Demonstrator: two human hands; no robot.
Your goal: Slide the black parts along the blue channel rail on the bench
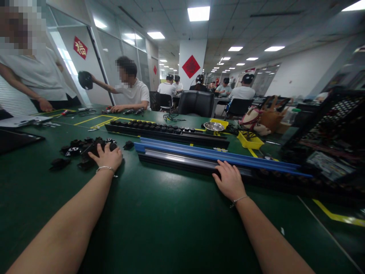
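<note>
My left hand (110, 158) rests with spread fingers on a heap of small black parts (74, 147), whose exact kind I cannot make out. Some of them are hidden under the fingers. My right hand (230, 179) lies with outstretched fingers on the near edge of a long black channel (182, 163) with a shiny silver inner face. A long blue rail (216, 154) lies along the channel's far side. Toward the right end, dark round parts sit in the channel, dim and blurred. One loose black part (128, 145) lies between the heap and the rail.
Behind the blue rail stands another black channel (168, 131) filled with black parts. A metal bowl (213, 126) and a yellow tray (250, 140) are farther back. A dark perforated rack (322, 125) stands at right. Two people are across the green table (171, 228), at left.
</note>
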